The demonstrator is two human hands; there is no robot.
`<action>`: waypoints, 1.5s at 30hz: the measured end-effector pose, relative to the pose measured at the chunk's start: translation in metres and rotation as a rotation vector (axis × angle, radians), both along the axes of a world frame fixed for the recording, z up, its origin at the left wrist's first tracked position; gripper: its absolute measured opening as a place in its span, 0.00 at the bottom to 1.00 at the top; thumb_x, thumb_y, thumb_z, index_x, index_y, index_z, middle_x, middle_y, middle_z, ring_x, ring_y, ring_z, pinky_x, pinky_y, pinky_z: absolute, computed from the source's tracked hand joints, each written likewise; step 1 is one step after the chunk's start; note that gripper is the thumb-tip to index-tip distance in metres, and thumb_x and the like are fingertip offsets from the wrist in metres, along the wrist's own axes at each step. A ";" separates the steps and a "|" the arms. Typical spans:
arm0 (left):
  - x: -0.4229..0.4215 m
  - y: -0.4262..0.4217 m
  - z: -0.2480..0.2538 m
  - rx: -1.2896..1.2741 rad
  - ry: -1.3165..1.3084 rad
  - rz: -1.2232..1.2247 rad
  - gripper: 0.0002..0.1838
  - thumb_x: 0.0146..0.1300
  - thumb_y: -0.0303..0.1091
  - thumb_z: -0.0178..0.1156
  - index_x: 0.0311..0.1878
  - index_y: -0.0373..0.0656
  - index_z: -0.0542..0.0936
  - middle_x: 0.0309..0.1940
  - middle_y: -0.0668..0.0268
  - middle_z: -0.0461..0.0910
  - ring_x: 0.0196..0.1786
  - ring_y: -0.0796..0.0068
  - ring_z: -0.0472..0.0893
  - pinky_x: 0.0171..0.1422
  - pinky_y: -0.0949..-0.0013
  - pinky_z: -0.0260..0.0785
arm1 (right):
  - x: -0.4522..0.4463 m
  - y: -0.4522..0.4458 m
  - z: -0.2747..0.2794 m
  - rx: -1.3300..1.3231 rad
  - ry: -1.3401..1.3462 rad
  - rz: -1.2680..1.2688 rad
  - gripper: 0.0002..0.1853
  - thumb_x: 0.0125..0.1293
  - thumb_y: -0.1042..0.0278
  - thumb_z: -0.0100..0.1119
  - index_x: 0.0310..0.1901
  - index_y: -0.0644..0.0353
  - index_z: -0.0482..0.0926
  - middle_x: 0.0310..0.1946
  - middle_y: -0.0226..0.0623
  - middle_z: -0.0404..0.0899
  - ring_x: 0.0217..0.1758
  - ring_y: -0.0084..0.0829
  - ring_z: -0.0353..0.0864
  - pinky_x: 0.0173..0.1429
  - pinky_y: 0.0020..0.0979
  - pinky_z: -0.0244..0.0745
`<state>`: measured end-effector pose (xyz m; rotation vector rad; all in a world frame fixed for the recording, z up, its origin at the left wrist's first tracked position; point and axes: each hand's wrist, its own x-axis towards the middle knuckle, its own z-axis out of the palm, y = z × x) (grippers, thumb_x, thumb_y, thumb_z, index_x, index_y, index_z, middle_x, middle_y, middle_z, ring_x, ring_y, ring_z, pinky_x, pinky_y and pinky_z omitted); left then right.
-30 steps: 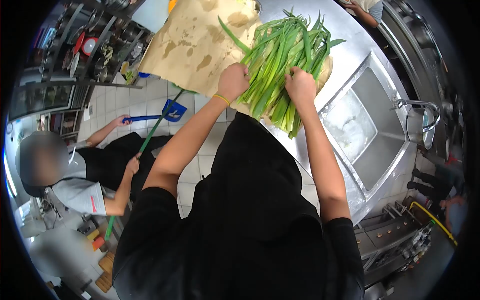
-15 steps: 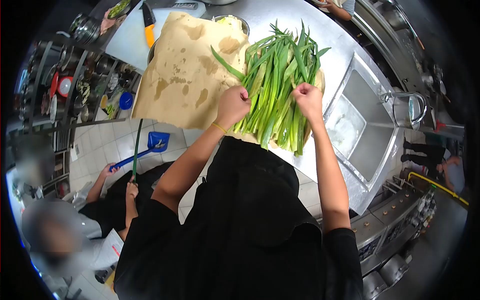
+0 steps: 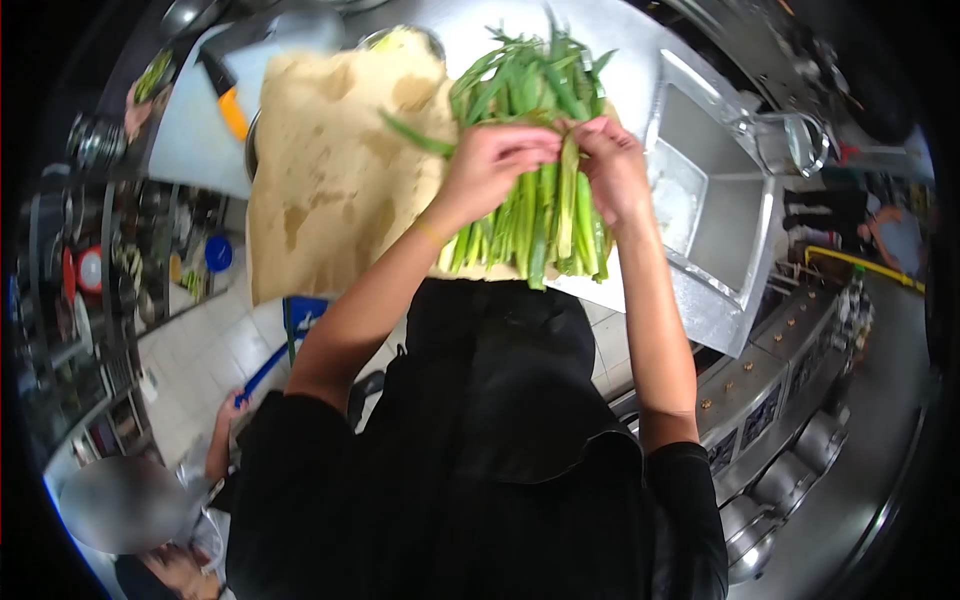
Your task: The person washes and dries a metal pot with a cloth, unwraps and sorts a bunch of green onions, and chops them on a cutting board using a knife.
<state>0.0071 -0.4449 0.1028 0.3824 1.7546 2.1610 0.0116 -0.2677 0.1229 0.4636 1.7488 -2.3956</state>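
Observation:
A thick bunch of spring onions (image 3: 535, 225) lies on brown paper, leafy ends away from me and stalks toward me. My left hand (image 3: 497, 165) reaches over the bunch from the left, its fingers closed together at the upper part of one stalk. Opposite it, my right hand (image 3: 612, 165) pinches the same yellowish-green stalk between thumb and fingers. The fingertips of both hands nearly meet there, and blur hides the exact grip. One loose green leaf (image 3: 415, 133) sticks out to the left over the brown paper (image 3: 335, 170).
An orange-handled knife (image 3: 232, 108) rests on a white cutting board (image 3: 185, 125) at the back left. Behind the paper is a metal bowl (image 3: 437, 42). A sink (image 3: 725, 220) with a faucet is on the right. At lower left, another person holds a blue-handled dustpan (image 3: 262, 372).
Both hands have moved inward and away from me, meeting at one stalk. The camera view has shifted, and the co-worker with the dustpan has moved lower in view.

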 end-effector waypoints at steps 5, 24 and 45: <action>0.017 -0.018 -0.054 -0.437 0.240 0.082 0.17 0.57 0.16 0.60 0.50 0.39 0.80 0.49 0.61 0.81 0.41 0.73 0.81 0.44 0.71 0.74 | 0.019 0.024 -0.014 0.102 0.126 -0.076 0.09 0.59 0.89 0.54 0.38 0.63 0.75 0.36 0.37 0.81 0.40 0.28 0.84 0.46 0.29 0.80; 0.070 0.023 -0.104 -1.020 0.139 0.575 0.22 0.46 0.10 0.61 0.46 0.39 0.74 0.35 0.65 0.72 0.33 0.73 0.73 0.37 0.70 0.70 | 0.166 0.410 0.207 0.704 1.077 -1.053 0.11 0.61 0.84 0.56 0.45 0.65 0.79 0.38 0.34 0.79 0.34 0.18 0.76 0.32 0.17 0.69; 0.048 0.004 -0.057 -0.298 -0.431 0.849 0.13 0.54 0.16 0.57 0.43 0.35 0.73 0.24 0.59 0.80 0.25 0.72 0.81 0.27 0.73 0.70 | 0.028 0.501 0.082 1.182 0.734 -0.484 0.14 0.68 0.71 0.59 0.53 0.65 0.79 0.42 0.38 0.85 0.47 0.27 0.82 0.56 0.28 0.75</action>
